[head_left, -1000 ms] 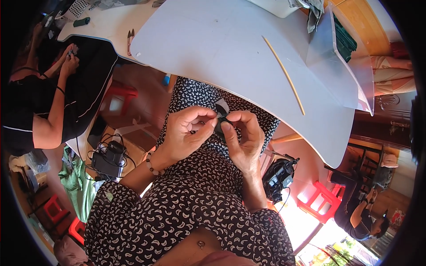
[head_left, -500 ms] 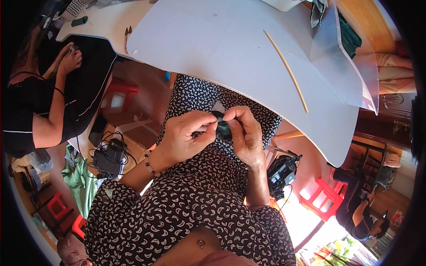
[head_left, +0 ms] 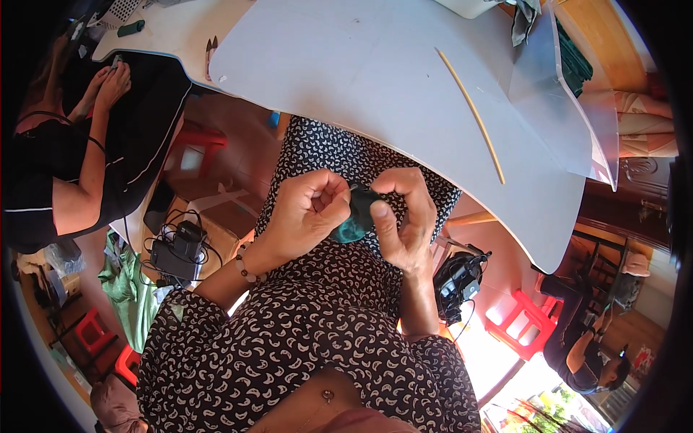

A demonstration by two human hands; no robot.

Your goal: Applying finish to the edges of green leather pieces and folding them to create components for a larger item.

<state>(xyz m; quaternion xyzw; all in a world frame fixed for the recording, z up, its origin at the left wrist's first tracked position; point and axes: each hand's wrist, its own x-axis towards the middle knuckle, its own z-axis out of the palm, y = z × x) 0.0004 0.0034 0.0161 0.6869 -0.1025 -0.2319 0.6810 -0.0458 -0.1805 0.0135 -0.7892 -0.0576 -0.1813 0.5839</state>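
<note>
Two hands, one green cloth [head_left: 352, 227]: the left hand [head_left: 307, 216] pinches the cloth at its left edge, above the lap [head_left: 321, 144], while the right hand [head_left: 410, 224] has thumb and forefinger apart at the right edge, grip not determinable. Tabletop [head_left: 325, 72] carries one stick [head_left: 471, 115], lying slantwise, and one white bin [head_left: 465, 9] at the far edge, contents out of view, with grey cloth [head_left: 525, 22] near it. One clear panel [head_left: 535, 86] is at right, dark green pieces [head_left: 574, 65] just beyond; two pointed tools [head_left: 209, 58] lie at far left.
</note>
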